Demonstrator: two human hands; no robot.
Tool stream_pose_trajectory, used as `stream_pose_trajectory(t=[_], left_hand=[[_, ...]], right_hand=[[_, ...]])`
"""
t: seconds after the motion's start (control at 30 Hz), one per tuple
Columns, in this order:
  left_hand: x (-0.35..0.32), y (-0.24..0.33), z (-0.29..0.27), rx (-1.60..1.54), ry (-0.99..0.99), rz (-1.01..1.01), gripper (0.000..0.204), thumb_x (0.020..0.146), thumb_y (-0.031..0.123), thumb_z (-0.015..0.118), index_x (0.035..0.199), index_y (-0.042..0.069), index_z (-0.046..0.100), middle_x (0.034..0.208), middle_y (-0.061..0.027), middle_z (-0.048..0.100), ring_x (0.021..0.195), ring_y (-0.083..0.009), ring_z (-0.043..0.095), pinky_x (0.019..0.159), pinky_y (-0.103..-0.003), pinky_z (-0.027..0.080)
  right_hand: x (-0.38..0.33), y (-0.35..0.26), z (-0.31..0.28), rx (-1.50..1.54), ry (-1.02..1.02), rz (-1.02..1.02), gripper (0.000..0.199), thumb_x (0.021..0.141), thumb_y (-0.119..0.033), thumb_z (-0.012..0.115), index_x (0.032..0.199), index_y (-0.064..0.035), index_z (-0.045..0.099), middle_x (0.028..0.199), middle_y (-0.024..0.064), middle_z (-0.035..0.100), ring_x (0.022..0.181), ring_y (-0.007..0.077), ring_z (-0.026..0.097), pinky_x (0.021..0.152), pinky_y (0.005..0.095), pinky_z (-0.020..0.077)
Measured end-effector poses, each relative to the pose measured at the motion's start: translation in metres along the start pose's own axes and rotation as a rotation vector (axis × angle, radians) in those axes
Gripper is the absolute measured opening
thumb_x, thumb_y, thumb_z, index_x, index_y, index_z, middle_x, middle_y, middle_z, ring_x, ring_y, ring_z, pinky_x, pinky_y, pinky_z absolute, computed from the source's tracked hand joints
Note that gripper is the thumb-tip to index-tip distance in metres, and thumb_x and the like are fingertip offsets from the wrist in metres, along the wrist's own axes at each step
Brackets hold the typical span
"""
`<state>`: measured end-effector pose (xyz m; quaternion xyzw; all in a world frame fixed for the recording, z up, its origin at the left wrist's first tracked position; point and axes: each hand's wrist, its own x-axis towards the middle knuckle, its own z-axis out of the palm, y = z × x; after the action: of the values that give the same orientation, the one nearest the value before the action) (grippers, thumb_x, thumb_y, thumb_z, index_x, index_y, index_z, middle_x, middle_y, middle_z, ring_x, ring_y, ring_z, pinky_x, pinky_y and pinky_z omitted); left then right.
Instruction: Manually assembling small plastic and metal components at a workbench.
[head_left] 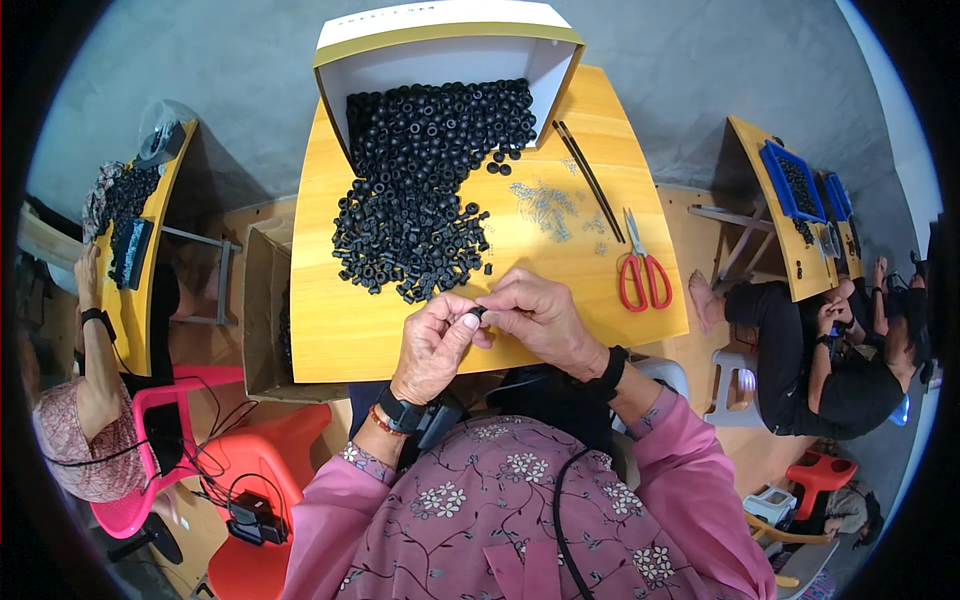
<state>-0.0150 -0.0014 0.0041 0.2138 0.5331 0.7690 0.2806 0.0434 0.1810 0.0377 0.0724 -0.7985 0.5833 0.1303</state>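
Head view, centre frame: our left hand (432,345) and right hand (540,318) pinch one small black rubber ring (478,313) above the yellow wooden desk (340,330); we'd keep fingertips tight, the black ring heap (420,200) close.

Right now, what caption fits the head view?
Both hands pinch a black ring beside a ring pile on a yellow table.

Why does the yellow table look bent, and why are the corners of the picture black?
Head view: the fisheye lens bows the yellow table edges and blacks out the corners; light is soft and even, with little glare; the hands, left and right, and the black rings look sharp.
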Motion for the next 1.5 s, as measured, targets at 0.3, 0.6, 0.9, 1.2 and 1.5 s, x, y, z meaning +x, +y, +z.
stream_pose_trajectory(t=[0.3, 0.6, 0.9, 1.2, 1.5], left_hand=[[0.003, 0.004, -0.005, -0.099, -0.055, -0.071, 0.012, 0.099, 0.01, 0.063, 0.105, 0.0, 0.063, 0.087, -0.0056, 0.067, 0.072, -0.0109, 0.064, 0.07, -0.025, 0.055], [0.005, 0.011, 0.0, -0.229, -0.032, -0.138, 0.013, 0.097, 0.007, 0.063, 0.109, 0.001, 0.062, 0.09, -0.0107, 0.069, 0.071, -0.0155, 0.068, 0.064, -0.031, 0.06], [0.004, 0.017, 0.007, -0.287, 0.043, -0.2, 0.006, 0.097, 0.004, 0.062, 0.101, 0.0, 0.064, 0.088, -0.0108, 0.07, 0.069, -0.0133, 0.067, 0.061, -0.03, 0.061], [0.003, 0.012, 0.011, -0.357, 0.095, -0.166, 0.005, 0.096, 0.006, 0.063, 0.096, 0.0, 0.064, 0.083, -0.0063, 0.067, 0.067, -0.0098, 0.063, 0.06, -0.026, 0.056], [0.004, 0.018, 0.013, -0.111, 0.141, -0.136, 0.007, 0.096, 0.006, 0.064, 0.093, 0.001, 0.067, 0.084, -0.001, 0.066, 0.069, -0.0056, 0.059, 0.066, -0.021, 0.051]], right_hand=[[-0.005, -0.009, -0.003, -0.104, 0.04, -0.113, 0.018, 0.087, -0.003, 0.073, 0.105, -0.0038, 0.073, 0.088, 0.0053, 0.061, 0.08, 0.017, 0.062, 0.07, 0.0276, 0.0501], [-0.001, -0.007, -0.008, -0.119, 0.011, -0.153, 0.019, 0.088, -0.001, 0.07, 0.107, -0.003, 0.071, 0.086, 0.0064, 0.059, 0.077, 0.0183, 0.061, 0.067, 0.028, 0.0496], [0.001, -0.023, -0.011, -0.191, -0.072, -0.191, 0.025, 0.092, -0.003, 0.062, 0.116, -0.0047, 0.069, 0.086, 0.0099, 0.059, 0.078, 0.0263, 0.063, 0.069, 0.0336, 0.0514], [0.002, -0.047, -0.01, -0.26, -0.084, -0.022, 0.031, 0.09, -0.02, 0.07, 0.113, -0.0008, 0.064, 0.091, 0.0123, 0.057, 0.076, 0.0288, 0.063, 0.067, 0.0367, 0.0523], [0.007, -0.046, -0.003, -0.67, -0.195, -0.119, 0.026, 0.085, -0.023, 0.072, 0.085, -0.0015, 0.058, 0.084, 0.0146, 0.056, 0.074, 0.0338, 0.063, 0.061, 0.0425, 0.0519]])
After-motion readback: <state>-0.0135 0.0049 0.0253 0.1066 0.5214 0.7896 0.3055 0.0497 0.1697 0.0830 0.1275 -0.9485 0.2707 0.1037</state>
